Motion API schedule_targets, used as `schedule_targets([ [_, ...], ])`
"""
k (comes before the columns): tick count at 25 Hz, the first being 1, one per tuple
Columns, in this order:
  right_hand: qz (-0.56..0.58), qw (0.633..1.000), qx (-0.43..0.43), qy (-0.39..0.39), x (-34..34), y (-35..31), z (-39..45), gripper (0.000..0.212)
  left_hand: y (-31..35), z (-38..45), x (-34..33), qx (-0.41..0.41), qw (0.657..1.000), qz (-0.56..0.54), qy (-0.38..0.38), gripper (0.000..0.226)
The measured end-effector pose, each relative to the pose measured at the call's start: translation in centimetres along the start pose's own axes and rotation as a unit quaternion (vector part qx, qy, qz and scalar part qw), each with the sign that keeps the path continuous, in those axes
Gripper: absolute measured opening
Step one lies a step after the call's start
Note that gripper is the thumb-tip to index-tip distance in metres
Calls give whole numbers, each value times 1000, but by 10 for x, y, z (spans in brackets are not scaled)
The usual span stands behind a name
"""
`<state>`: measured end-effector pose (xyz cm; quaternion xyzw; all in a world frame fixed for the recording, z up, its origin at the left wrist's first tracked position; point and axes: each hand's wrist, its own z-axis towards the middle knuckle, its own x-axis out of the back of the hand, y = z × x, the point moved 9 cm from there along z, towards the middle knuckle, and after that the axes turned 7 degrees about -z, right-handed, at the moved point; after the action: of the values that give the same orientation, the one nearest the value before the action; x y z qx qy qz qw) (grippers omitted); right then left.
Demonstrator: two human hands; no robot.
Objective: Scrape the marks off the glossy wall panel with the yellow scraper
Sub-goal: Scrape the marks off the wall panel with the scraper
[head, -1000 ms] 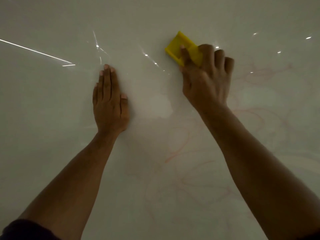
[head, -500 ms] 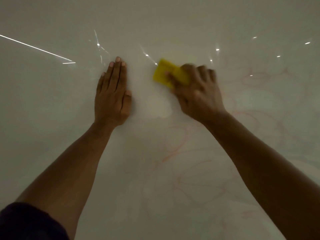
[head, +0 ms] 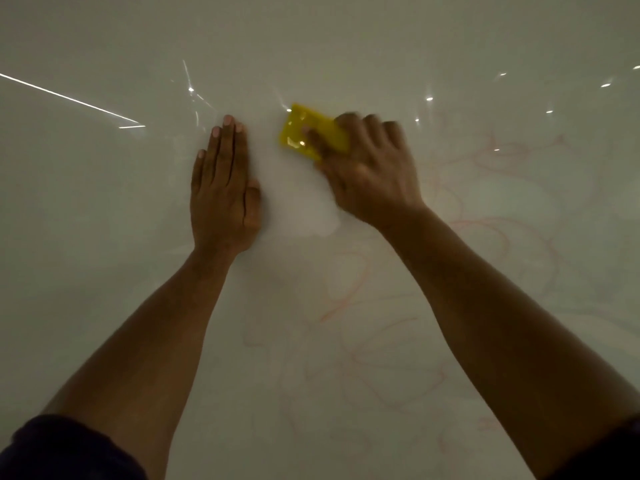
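shifted up-right, yellow scraper (head: 304, 133) presses glossy wall panel (head: 104, 237) above red marks (head: 346, 299).

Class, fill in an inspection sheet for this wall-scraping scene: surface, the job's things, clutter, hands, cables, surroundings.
Surface: glossy wall panel, pale, with light reflections; a cleaner whitish patch lies between the hands.
Job's things: yellow scraper pressed against the panel; faint red marks remain below and to the right.
Clutter: nothing seen.
Hands: left hand flat on the panel, fingers together; right hand grips the scraper, slightly blurred.
Cables: nothing seen.
Surroundings: only the panel fills the view; dark sleeve at the lower left.
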<state>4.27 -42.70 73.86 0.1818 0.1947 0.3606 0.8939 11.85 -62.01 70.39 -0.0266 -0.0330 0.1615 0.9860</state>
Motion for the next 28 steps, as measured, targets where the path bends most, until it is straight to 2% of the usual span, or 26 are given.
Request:
schedule_targets([
  [2,-2,987,-159,-4,1,32,-5,31,-1,0,-1,-2,1000,5,2,67],
  [3,-6,984,-176,-6,-1,29,-11,31,-1,-1,-1,-4,1000,8,4,67],
  [4,-8,993,-121,3,-1,12,-16,31,0,-1,-1,-8,1000,13,6,66],
  [6,19,999,44,6,6,-11,-26,32,1,-1,-1,-16,1000,21,7,65],
  [7,21,997,71,3,9,-2,-29,31,2,-1,-2,-21,1000,23,4,65],
  [8,15,999,33,0,10,18,-31,30,3,-1,-2,-27,999,23,-1,65],
  [10,-1,989,-146,-7,12,59,-37,31,7,0,-3,-44,999,24,-15,66],
  [11,-10,981,-195,-16,11,62,-42,33,10,0,-4,-49,998,24,-19,66],
  [12,-11,985,-172,-25,9,47,-44,33,12,0,-4,-47,998,21,-21,66],
  [14,21,999,14,-29,11,3,-46,32,14,0,-3,-24,1000,9,-17,67],
  [15,23,996,78,-30,14,0,-47,31,16,0,-3,-7,1000,1,-14,68],
  [16,16,997,74,-26,16,14,-44,29,17,0,-2,11,1000,-6,-11,69],
  [17,6,1000,-4,-27,15,38,-41,26,18,-1,-2,26,1000,-12,-10,71],
  [19,-2,976,-218,-32,15,78,-45,28,20,-1,-2,43,999,-18,-15,73],
  [20,-10,966,-256,-39,14,75,-48,32,20,-1,-1,47,999,-18,-19,74],
  [21,-16,976,-212,-43,11,57,-48,34,21,-1,-1,50,998,-17,-23,74],
  [23,14,999,8,-39,13,11,-47,34,21,0,0,50,998,-9,-32,75],
  [24,13,996,75,-36,16,11,-48,33,22,1,-1,49,998,-5,-39,75],
  [25,2,997,63,-35,15,28,-47,31,22,0,-1,49,998,0,-46,75],
  [26,-7,999,-30,-37,13,57,-46,30,22,0,-2,49,997,3,-53,75],
  [27,-11,986,-160,-39,13,85,-49,32,22,0,-2,46,997,8,-58,75],
  [28,-18,966,-254,-49,13,99,-56,34,22,0,-2,38,997,17,-62,75],
])
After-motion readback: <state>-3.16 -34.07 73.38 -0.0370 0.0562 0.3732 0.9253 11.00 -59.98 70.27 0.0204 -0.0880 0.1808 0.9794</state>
